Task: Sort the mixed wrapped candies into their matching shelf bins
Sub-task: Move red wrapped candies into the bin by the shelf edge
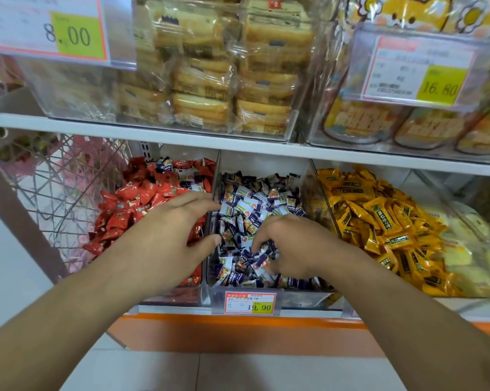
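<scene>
Three clear shelf bins stand side by side on the lower shelf. The left bin (193,299) holds red-wrapped candies (130,198), with a few purple-and-white ones (164,165) mixed in at its back. The middle bin (300,299) is full of purple-and-white candies (255,204). The right bin holds yellow-wrapped candies (379,215). My left hand (176,235) hovers over the divider between the left and middle bins, fingers spread and reaching toward the purple pile. My right hand (291,246) is dug into the middle bin, fingers curled round several purple-and-white candies.
A white shelf board (181,134) hangs just above the bins, carrying clear boxes of packaged cakes (207,80). A wire basket (63,193) stands left of the bins. A price tag (249,303) reading 19.90 clips to the middle bin's front. Pale packets (475,249) lie far right.
</scene>
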Motion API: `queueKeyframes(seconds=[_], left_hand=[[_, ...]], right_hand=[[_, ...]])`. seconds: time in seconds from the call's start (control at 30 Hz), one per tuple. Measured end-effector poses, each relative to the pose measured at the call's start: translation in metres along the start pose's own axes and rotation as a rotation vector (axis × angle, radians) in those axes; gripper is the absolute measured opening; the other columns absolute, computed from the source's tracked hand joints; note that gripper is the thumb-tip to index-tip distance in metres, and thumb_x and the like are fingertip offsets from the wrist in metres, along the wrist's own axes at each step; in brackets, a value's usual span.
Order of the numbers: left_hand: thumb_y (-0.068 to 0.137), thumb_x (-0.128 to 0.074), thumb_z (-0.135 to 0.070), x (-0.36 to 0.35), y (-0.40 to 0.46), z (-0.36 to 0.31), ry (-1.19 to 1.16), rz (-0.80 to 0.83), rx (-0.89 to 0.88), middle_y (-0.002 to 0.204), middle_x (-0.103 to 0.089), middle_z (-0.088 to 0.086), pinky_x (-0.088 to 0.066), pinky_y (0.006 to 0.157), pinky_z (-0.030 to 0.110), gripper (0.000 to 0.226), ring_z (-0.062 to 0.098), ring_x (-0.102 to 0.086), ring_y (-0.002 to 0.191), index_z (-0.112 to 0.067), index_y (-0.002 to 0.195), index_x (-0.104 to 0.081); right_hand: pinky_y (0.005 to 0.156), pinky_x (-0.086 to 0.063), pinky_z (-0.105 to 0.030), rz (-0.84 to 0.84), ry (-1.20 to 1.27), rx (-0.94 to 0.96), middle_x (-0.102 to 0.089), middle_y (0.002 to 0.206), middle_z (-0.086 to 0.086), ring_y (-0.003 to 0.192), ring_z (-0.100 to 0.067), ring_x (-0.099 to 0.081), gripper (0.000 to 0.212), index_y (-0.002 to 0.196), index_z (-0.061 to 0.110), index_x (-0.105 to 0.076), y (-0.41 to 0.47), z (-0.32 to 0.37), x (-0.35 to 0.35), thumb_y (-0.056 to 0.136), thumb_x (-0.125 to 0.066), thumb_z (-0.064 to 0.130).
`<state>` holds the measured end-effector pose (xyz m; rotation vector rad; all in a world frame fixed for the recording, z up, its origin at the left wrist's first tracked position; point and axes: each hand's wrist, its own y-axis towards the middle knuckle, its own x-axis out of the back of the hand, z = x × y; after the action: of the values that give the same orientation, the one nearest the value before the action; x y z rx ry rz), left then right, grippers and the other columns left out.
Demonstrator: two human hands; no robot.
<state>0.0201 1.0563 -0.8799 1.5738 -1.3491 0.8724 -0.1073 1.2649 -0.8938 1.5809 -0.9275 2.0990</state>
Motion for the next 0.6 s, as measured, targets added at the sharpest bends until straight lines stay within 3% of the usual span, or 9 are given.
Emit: queueKeyframes(seconds=[0.1, 0.2, 0.3, 0.4, 0.5, 0.6], left_hand=[[0.096, -0.059, -0.048, 0.000, 0.000, 0.000, 0.002, -0.006, 0.002, 0.156, -0.036, -0.023, -0.026, 0.118, 0.020, 0.054, 0.001, -0.036, 0.143, -0.037, 0.147, -0.047], [0.096, -0.059, -0.048, 0.000, 0.000, 0.000, 0.004, -0.005, 0.006, 0.156, -0.036, -0.022, -0.025, 0.118, 0.019, 0.054, 0.002, -0.035, 0.143, -0.037, 0.148, -0.046], [0.096, -0.059, -0.048, 0.000, 0.001, 0.001, 0.004, -0.011, 0.003, 0.156, -0.037, -0.022, -0.024, 0.117, 0.019, 0.054, 0.002, -0.035, 0.143, -0.037, 0.147, -0.047], [0.096, -0.060, -0.047, 0.000, 0.001, 0.000, 0.008, -0.013, 0.007, 0.155, -0.038, -0.022, -0.023, 0.117, 0.018, 0.054, 0.002, -0.036, 0.143, -0.036, 0.147, -0.047], [0.097, -0.060, -0.048, 0.000, 0.001, -0.001, 0.013, -0.008, 0.011, 0.155, -0.037, -0.023, -0.021, 0.115, 0.015, 0.054, 0.001, -0.034, 0.143, -0.037, 0.147, -0.046], [0.097, -0.060, -0.048, 0.000, 0.002, -0.001, 0.017, -0.008, 0.012, 0.155, -0.037, -0.023, -0.023, 0.116, 0.017, 0.053, 0.001, -0.035, 0.143, -0.037, 0.146, -0.047]], right_hand=[[0.101, -0.054, -0.045, -0.065, 0.069, -0.038, -0.062, 0.141, 0.001, 0.128, -0.025, -0.059, 0.036, 0.120, 0.036, -0.072, 0.004, -0.002, -0.002, 0.088, -0.084, 0.026], [0.085, -0.059, -0.037, -0.150, 0.183, -0.098, -0.066, 0.135, -0.006, 0.101, -0.022, -0.070, 0.030, 0.118, 0.034, -0.073, 0.006, -0.004, 0.003, 0.091, -0.082, 0.024], [0.060, -0.052, -0.023, -0.301, 0.342, -0.133, -0.068, 0.100, -0.001, 0.059, -0.007, -0.059, 0.028, 0.116, 0.034, -0.075, 0.007, -0.008, 0.009, 0.091, -0.081, 0.025], [0.045, -0.042, -0.016, -0.430, 0.581, -0.144, -0.057, 0.073, 0.009, 0.040, -0.005, -0.047, 0.028, 0.114, 0.034, -0.075, 0.006, -0.010, 0.016, 0.090, -0.083, 0.023], [0.054, -0.051, -0.028, -0.439, 0.771, -0.112, -0.072, 0.068, -0.007, 0.050, -0.022, -0.059, 0.030, 0.115, 0.039, -0.074, 0.001, -0.009, 0.022, 0.092, -0.081, 0.022], [0.066, -0.055, -0.022, -0.445, 0.809, -0.102, -0.078, 0.090, -0.005, 0.073, -0.010, -0.076, 0.032, 0.121, 0.037, -0.073, -0.002, -0.012, 0.024, 0.094, -0.078, 0.021]])
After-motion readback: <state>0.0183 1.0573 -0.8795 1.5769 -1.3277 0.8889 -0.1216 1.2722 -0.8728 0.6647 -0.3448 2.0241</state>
